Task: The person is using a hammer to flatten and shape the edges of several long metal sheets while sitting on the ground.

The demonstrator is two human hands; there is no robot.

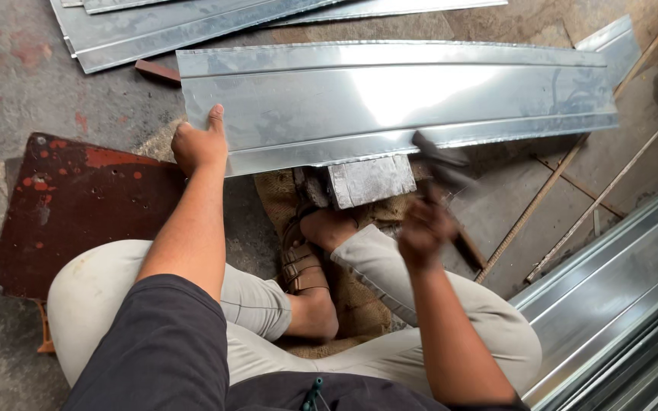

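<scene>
No packages, labels, signs or screens show in this view

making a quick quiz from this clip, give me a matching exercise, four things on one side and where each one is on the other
Things:
1. left hand
2. right hand
3. metal block
4. rusty red plate

Places:
A. under the near edge of the shiny metal sheet
B. flat on the floor, left of the knees
C. pressing on the sheet's left end
D. gripping a blurred hammer by its handle

Pairs: 1-C, 2-D, 3-A, 4-B
</scene>
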